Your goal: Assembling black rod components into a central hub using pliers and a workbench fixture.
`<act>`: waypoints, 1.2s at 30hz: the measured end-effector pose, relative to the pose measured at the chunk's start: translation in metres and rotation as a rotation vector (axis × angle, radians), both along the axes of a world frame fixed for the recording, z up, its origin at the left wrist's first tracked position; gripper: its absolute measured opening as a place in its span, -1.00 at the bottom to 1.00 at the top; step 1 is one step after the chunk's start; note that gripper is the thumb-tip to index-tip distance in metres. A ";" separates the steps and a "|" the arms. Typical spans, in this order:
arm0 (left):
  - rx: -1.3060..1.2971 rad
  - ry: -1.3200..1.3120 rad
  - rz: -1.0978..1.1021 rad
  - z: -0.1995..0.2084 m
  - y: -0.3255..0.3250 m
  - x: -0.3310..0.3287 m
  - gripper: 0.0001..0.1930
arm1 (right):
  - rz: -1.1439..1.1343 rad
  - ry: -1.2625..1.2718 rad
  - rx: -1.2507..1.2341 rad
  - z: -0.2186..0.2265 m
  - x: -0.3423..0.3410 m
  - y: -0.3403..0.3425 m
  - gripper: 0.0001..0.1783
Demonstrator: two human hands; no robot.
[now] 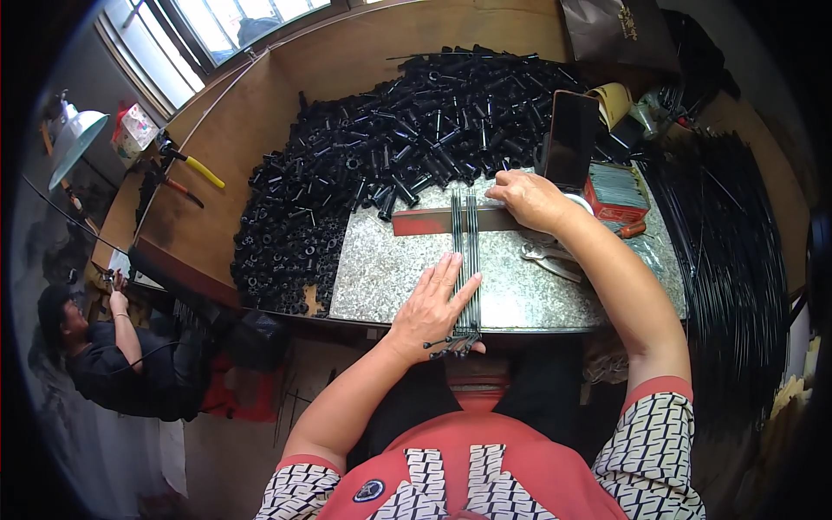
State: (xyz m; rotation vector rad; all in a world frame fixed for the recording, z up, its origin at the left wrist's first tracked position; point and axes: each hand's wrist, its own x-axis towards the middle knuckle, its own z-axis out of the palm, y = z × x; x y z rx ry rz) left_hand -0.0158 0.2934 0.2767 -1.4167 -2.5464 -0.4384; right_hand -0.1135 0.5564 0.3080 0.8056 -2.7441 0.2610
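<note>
Here the flat left hand [431,305] and right hand [529,198] press down the rods [464,251]; loosened pressure could let them roll apart.

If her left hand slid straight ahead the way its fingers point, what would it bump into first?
Probably the reddish-brown bar lying across the stone slab. The left hand lies flat beside the thin black rods, fingers pointing up the slab toward that bar; the heap of black tubes lies beyond it.

I saw one view only. The camera sat on the person's head, looked down and forward, close over the near stone slab [390,269], with straight edges bending near the rim.
</note>
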 end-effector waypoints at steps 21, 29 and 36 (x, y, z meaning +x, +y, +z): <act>-0.009 0.005 0.009 0.000 0.003 -0.001 0.06 | 0.020 0.009 0.212 0.005 -0.002 -0.009 -0.41; -0.016 -0.007 -0.007 0.000 0.001 0.000 0.06 | -0.010 -0.042 0.211 0.004 0.001 -0.006 -0.34; -0.006 -0.026 -0.001 0.001 0.002 0.001 0.05 | 0.012 -0.002 0.222 0.009 0.001 -0.009 -0.44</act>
